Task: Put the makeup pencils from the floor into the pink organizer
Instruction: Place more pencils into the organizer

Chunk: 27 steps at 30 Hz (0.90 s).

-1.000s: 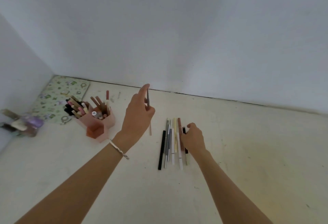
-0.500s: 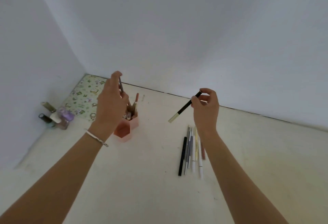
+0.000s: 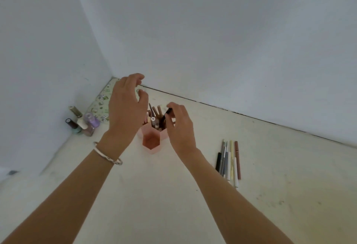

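while the right hand [image 3: 179, 127] pinches a black pencil [image 3: 165, 118] between thumb and fingertips, its lower end is already down among the pencils standing in the pink organizer [image 3: 152, 137]. the left hand [image 3: 125, 112] hovers just above the organizer at about ten o'clock from it, fingers spread and curled, holding nothing that i can see. so the step in hand looks like the drop-in: the black pencil is part way into a rear compartment, though which one i cannot tell, since the hands cover the rim. the front hexagonal cup looks empty. at about four o'clock from the organizer, well apart, the remaining makeup pencils [image 3: 229, 161] lie side by side on the floor [image 3: 289, 166]. a cluster of nail polish bottles [image 3: 83, 123] stands at nine o'clock by the wall. next, i judge, the right hand needs to let go and swing back to that row, picking one slim pencil cleanly off its neighbours.
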Tool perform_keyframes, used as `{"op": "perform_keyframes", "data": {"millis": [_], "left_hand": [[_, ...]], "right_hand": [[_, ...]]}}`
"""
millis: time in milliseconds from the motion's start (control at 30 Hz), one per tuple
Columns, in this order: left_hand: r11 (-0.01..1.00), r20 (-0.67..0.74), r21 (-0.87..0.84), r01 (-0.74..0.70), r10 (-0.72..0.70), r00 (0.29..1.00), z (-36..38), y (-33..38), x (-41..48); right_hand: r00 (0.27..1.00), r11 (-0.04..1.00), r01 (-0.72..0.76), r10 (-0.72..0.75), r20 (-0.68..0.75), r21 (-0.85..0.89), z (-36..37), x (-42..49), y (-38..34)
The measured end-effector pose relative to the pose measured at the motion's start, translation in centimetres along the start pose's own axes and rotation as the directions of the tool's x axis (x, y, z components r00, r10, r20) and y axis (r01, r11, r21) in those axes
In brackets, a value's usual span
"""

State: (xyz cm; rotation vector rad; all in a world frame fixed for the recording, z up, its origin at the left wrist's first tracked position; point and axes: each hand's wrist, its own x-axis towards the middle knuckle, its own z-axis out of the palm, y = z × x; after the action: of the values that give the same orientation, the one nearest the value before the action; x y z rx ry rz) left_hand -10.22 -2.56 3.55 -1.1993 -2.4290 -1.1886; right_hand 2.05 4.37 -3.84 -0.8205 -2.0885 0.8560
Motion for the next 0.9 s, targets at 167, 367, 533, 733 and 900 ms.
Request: {"op": "perform_keyframes", "data": {"millis": [167, 367, 533, 733, 900], "left_hand": [[0.996, 0.027, -0.084, 0.015, -0.013, 1.000, 1.9, 2.6, -2.2], [0.991, 0.374, -0.116, 0.071, -0.023, 0.927, 9.6, 8.4, -8.5], [0.983, 0.756, 0.149, 0.107, -0.183, 0.628, 15.6, 9.9, -13.4], [0.966, 0.779, 0.207, 0.153, -0.257, 0.572, 17.8, 10.7, -16.3], [0.935, 0.769, 0.110, 0.336, -0.295, 0.568, 17.4, 11.3, -15.5]], "right_hand": [[0.987, 0.945, 0.161, -0.157, 0.036, -0.284, -0.8, -0.8, 1.0], [0.935, 0.986, -0.165, 0.143, -0.326, -0.041, -9.3, -0.9, 4.6], [0.845, 0.938, -0.347, 0.319, -0.429, 0.013, -16.0, -3.0, 8.4], [0.789, 0.880, -0.475, 0.436, -0.433, 0.021, -19.0, -6.8, 11.7], [0.783, 0.835, -0.550, 0.523, -0.337, 0.018, -18.1, -7.9, 13.0]]}}
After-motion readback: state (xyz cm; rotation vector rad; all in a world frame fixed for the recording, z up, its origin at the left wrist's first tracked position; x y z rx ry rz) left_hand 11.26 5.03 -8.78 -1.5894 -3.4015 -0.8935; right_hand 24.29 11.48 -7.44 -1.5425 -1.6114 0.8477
